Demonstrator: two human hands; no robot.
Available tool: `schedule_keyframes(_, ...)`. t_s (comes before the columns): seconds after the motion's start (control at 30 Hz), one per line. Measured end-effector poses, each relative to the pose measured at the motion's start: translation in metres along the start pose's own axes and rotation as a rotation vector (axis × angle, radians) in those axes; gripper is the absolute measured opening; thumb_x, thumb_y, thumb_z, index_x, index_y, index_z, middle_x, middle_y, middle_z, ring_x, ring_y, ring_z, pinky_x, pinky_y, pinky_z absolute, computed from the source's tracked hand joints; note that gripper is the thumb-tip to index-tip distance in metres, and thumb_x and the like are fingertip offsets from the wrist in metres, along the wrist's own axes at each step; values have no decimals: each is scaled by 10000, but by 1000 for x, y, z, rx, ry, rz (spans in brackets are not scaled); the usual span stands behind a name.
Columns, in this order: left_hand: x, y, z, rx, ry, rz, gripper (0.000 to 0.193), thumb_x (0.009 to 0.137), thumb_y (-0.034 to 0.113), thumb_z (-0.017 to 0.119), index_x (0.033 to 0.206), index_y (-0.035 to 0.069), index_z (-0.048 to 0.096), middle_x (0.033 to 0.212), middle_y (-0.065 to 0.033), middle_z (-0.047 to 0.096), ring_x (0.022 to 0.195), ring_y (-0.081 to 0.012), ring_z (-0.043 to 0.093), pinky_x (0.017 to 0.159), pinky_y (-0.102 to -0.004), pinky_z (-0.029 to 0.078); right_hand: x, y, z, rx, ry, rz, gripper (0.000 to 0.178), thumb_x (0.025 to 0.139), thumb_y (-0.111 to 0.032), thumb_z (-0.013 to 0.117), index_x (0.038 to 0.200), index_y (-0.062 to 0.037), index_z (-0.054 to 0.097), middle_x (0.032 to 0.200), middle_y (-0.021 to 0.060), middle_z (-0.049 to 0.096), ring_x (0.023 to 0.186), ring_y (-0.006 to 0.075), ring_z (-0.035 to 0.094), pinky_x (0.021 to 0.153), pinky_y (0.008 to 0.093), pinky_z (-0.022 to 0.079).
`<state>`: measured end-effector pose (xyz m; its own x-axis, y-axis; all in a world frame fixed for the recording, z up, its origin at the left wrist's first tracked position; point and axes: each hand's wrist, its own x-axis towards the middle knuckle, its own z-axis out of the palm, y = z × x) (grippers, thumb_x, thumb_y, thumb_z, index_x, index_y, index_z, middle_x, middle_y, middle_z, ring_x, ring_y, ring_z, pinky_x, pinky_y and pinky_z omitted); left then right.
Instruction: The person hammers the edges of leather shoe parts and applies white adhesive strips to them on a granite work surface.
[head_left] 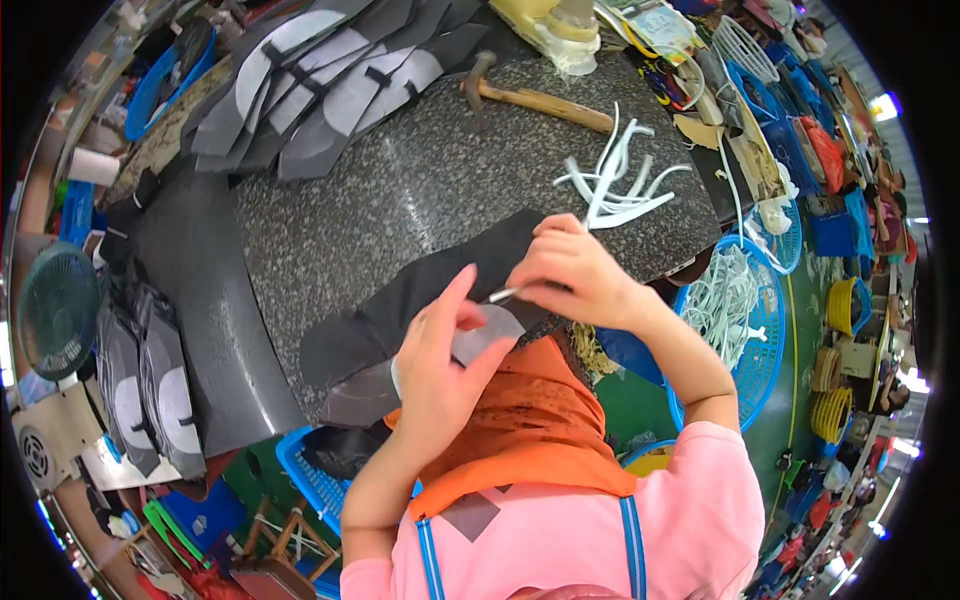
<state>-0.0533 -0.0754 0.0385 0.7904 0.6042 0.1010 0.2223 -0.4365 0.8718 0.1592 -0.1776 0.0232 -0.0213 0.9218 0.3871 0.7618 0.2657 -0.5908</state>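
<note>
A long black fabric-like piece (415, 290) lies along the near edge of the stone-topped table, with a grey rounded patch (487, 335) on it. Over this patch is my left hand (440, 360), thumb and fingers spread apart; whether it touches the piece I cannot tell. My right hand (578, 268) is closed at the right end of the piece, pinching a thin whitish strip (503, 295) whose tip points toward my left hand. Just beyond my right hand lies a bunch of white strips (625, 190). A hammer (545, 105) with a wooden handle rests farther back.
Stacked black and grey pieces (330, 90) cover the table's far left. More hang over the left side, near a green fan (58, 310). A blue basket (765, 350) of white strips stands at right. Another blue basket (310, 480) is below the table edge.
</note>
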Motion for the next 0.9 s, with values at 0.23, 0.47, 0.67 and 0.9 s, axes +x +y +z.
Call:
schedule_keyframes(0.23, -5, -9, -2, -568, 41, -161, 116, 902, -87, 631, 995, -57, 693, 950, -134, 738, 898, -164, 712, 818, -255, 544, -6, -6, 1, -9, 86, -13, 202, 761, -142, 779, 927, -112, 668, 753, 18, 583, 723, 226, 585, 730, 367, 439)
schedule_keyframes(0.47, -63, -13, -43, -286, 211, -156, 157, 807, -34, 755, 948, 33, 743, 869, -88, 749, 749, -190, 703, 671, -280, 533, 11, -31, -15, -240, -199, 150, 428, 691, -323, 823, 1025, -104, 671, 1019, 72, 687, 904, 250, 649, 830, 411, 453)
schedule_keyframes(0.67, -68, -8, -55, -44, 222, 61, 192, 744, 16, 799, 908, 71, 715, 803, -57, 698, 706, -245, 664, 656, -339, 520, 50, -74, 44, 222, -415, -32, 318, 766, -328, 792, 939, -99, 654, 886, 90, 647, 839, 273, 658, 758, 428, 507)
schedule_keyframes(0.9, -78, -69, -51, 408, 394, -180, 203, 743, 9, 795, 908, 58, 688, 854, -66, 636, 870, -258, 586, 788, -359, 464, 53, -65, 56, 46, -347, 285, 226, 827, -220, 742, 752, -63, 599, 642, 80, 581, 594, 294, 611, 521, 403, 465)
